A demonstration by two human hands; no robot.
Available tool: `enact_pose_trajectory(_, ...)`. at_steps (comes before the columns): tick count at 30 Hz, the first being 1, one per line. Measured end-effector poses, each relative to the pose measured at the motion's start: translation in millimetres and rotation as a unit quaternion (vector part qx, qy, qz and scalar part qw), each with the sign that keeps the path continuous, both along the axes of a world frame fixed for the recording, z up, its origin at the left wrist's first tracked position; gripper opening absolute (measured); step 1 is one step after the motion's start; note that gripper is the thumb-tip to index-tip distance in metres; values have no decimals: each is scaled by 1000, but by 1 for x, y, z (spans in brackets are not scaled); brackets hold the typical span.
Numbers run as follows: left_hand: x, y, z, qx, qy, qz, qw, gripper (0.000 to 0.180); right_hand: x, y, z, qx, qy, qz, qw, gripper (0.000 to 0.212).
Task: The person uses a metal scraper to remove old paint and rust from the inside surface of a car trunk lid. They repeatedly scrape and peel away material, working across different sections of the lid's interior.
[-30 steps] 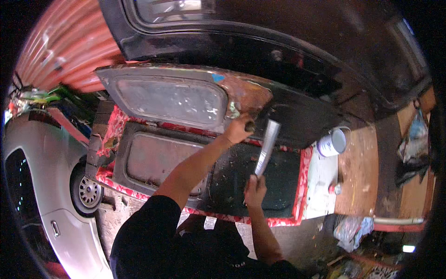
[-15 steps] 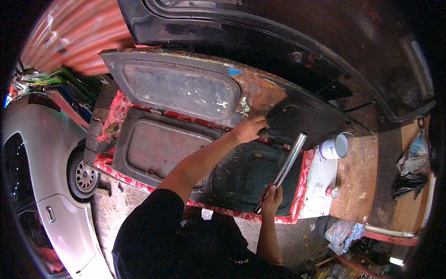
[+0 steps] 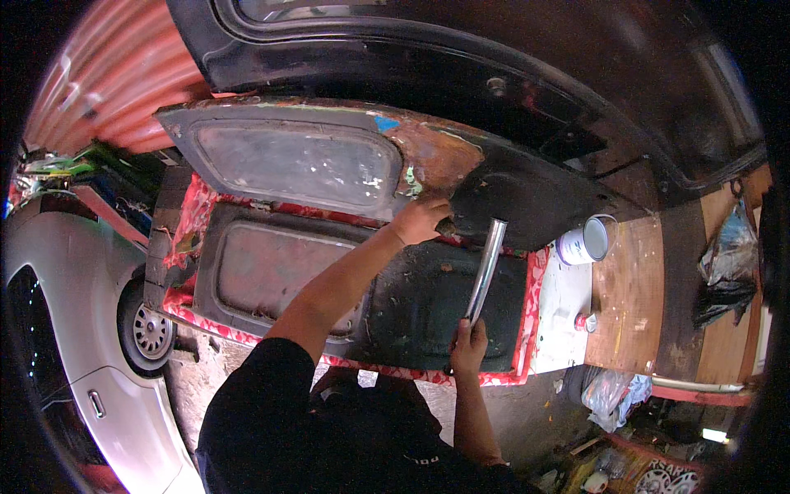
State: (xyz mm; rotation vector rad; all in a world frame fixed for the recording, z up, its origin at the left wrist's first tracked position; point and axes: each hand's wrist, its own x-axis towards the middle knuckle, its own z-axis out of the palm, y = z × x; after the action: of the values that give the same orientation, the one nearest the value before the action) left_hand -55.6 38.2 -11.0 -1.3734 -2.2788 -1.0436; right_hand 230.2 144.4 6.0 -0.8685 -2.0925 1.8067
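My left hand [image 3: 420, 220] is closed round a small dark lump [image 3: 446, 226], mostly hidden by the fingers, against the lower part of a tilted dark car panel [image 3: 535, 198]. Just above that hand the panel has a bare, rusty brown patch [image 3: 448, 156] with a blue spot beside it. In my right hand [image 3: 468, 344] is a shiny metal tube [image 3: 487, 267], gripped near its lower end and slanting up and slightly right. Beneath both hands lies a second dark panel section [image 3: 403, 280] with recessed shapes, bordered by red-and-white patterned covering [image 3: 539, 288].
A paint can [image 3: 583, 241] and a small red-and-white can [image 3: 585, 322] stand to the right. Behind the panel is a large black car body part [image 3: 370, 66]. A silver car [image 3: 90, 329] stands at the left. Plastic bags [image 3: 728, 263] hang at the far right.
The metal tube has swung to a steeper angle, its upper end moving left. My left hand stays low on the tilted panel. The whole view has shifted a little.
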Motion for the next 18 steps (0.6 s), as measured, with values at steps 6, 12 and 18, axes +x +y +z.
enact_pose_trajectory(6,0,8,5,26,-70,9,997,37,-14,-9,-29,279,-97,79,952,32)
enact_pose_trajectory(12,3,9,-3,40,-66,18,997,36,3,-10,-2,-2,69,-37,997,29)
enact_pose_trajectory(18,5,18,-10,61,5,33,998,34,-16,-4,-36,215,-27,85,973,31)
